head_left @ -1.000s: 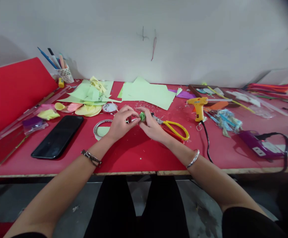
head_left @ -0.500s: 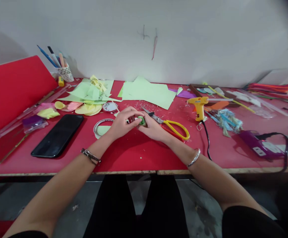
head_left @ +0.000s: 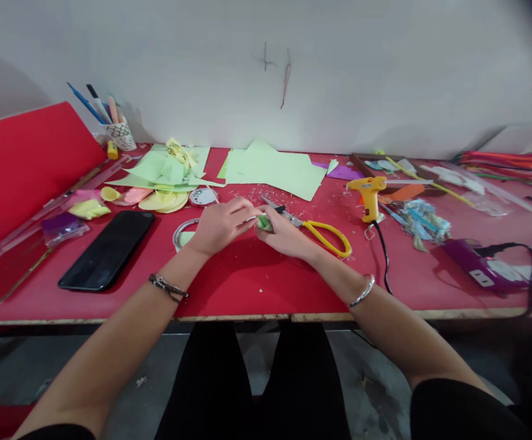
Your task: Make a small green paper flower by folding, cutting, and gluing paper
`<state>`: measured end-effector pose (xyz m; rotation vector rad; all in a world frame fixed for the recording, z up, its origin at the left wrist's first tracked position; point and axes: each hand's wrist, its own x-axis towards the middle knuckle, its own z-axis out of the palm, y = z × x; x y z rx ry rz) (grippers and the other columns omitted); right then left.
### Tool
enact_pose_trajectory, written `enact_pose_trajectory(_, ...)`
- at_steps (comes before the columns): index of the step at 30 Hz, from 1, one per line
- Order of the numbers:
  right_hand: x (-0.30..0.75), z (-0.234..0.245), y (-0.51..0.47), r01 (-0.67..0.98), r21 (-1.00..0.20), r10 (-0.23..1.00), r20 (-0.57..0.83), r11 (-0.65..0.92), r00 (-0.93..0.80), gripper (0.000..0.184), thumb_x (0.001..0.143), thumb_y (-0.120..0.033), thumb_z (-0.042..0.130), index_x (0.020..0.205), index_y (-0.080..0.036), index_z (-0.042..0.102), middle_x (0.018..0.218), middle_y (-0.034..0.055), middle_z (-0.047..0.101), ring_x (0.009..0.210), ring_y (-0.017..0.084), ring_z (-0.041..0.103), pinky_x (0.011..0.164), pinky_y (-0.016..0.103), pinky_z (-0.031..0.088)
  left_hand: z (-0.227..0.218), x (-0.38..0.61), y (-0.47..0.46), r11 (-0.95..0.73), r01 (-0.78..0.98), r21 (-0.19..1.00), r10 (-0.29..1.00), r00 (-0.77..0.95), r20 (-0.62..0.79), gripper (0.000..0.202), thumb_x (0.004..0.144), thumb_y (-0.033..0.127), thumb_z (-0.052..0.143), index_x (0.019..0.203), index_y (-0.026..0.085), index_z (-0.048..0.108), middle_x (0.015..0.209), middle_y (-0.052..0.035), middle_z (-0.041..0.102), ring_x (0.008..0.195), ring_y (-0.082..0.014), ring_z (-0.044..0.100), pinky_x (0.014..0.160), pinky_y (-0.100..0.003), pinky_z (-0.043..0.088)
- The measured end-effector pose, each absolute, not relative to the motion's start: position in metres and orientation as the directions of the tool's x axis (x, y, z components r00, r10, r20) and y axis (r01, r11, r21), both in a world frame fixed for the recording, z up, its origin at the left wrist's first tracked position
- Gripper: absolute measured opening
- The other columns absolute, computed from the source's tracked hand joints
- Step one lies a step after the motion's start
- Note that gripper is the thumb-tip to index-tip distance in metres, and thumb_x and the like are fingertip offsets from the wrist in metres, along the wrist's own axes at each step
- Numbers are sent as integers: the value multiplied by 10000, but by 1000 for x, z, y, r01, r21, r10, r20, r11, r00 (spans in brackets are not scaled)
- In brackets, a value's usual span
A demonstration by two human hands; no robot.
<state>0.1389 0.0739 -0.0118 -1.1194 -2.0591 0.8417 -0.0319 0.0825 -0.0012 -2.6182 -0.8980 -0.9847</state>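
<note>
Both my hands meet over the middle of the red table (head_left: 256,287). My left hand (head_left: 217,224) and my right hand (head_left: 284,233) pinch a small rolled piece of green paper (head_left: 262,222) between their fingertips. Yellow-handled scissors (head_left: 323,235) lie just right of my right hand, blades pointing toward the roll. A round tape ring (head_left: 182,232) sits partly under my left hand.
A black phone (head_left: 107,249) lies at the left. Green paper sheets (head_left: 275,170) and yellow cut-outs (head_left: 162,201) lie behind. A yellow glue gun (head_left: 369,195) with a black cable, a purple power strip (head_left: 480,269) and a pen cup (head_left: 119,134) stand around.
My hands have shifted slightly while turning the green roll between the fingers; the roll now sits lower and more hidden by the fingertips.
</note>
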Motion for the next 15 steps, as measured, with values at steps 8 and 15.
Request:
enact_pose_trajectory(8,139,-12,74,489,-768,883,209,415,-421,284,709,-173,484,987,-154,433,881,52,558,774,163,533,695,295,393,-3,-31,81,-793,600,-105,426,669,609,234,888,303,407,964,197,601,915,-40,634,722,-108,579,589,-203,392)
enact_pose_trajectory(15,138,-14,75,455,-778,867,222,433,-445,288,704,-151,483,988,-136,442,903,64,573,797,168,551,714,298,406,-3,-29,80,-784,609,-123,434,678,593,221,883,300,406,910,192,597,956,-45,609,706,-101,570,574,-203,389)
